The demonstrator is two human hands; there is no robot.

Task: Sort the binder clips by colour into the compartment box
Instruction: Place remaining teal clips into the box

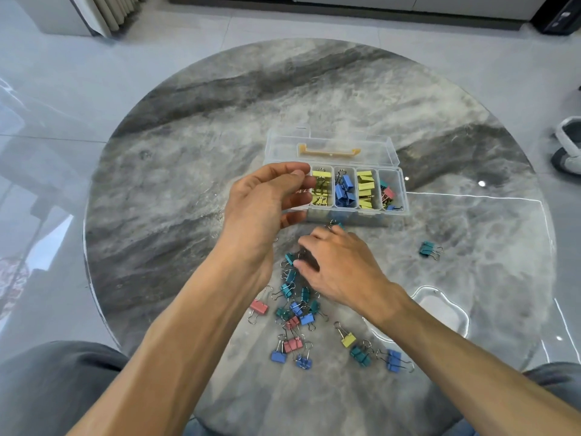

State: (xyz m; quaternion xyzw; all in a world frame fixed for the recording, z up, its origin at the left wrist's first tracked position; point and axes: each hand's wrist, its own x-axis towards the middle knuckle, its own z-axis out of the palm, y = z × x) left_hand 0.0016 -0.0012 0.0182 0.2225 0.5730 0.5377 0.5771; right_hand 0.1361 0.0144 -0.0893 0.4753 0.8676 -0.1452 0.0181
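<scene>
The clips [298,313] are lying loose in a heap on the tabletop [195,171] just in front of me, teal, blue, pink and one yellow [348,339], with one teal clip [427,248] sitting well apart to the right. The box [397,196] is standing open just beyond the heap, yellow clips filling two compartments, blue ones [344,191] between them, a mixed few at the right end. My right hand [342,269] is reaching down into the heap, fingers curling on a teal clip [290,258]. My left hand [267,202] is hovering over the box's left end, fingers loosely curled; whether they are holding anything, I cannot tell.
</scene>
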